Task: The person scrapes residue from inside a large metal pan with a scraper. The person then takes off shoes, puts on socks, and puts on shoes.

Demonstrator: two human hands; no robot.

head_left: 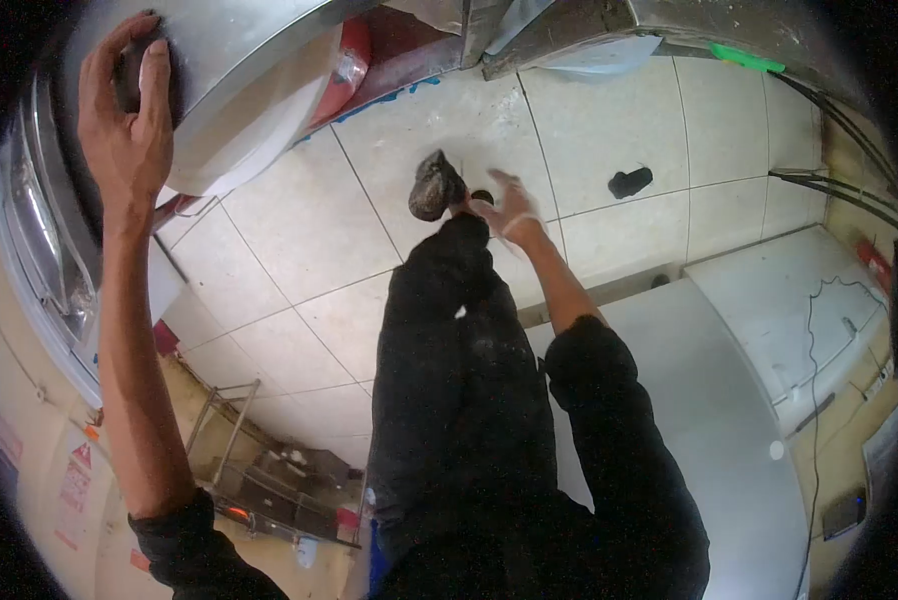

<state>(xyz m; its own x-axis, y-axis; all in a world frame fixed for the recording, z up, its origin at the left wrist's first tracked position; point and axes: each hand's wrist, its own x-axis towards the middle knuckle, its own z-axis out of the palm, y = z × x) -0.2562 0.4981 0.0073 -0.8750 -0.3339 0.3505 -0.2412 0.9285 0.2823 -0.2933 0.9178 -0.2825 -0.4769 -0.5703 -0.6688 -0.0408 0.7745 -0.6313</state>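
Observation:
My left hand point(127, 120) rests on the metal counter top point(219, 40) at the upper left, its fingers and thumb spread apart and holding nothing. Down near the floor, my right hand point(514, 212) is beside my raised lower leg and a worn, dark grey shoe point(434, 187). The fingers of that hand look apart, though slightly blurred. A small dark round thing point(482, 197) shows at its fingers; whether the hand touches it I cannot tell. Black trousers point(449, 340) cover my legs.
A crumpled black object point(630, 182) lies on the tiled floor point(609, 120). Below the counter stands a white tub point(259, 140) with a red item point(351, 60) behind it. A grey-white surface point(669, 370) is at my right, and a metal rack point(289, 490) at lower left.

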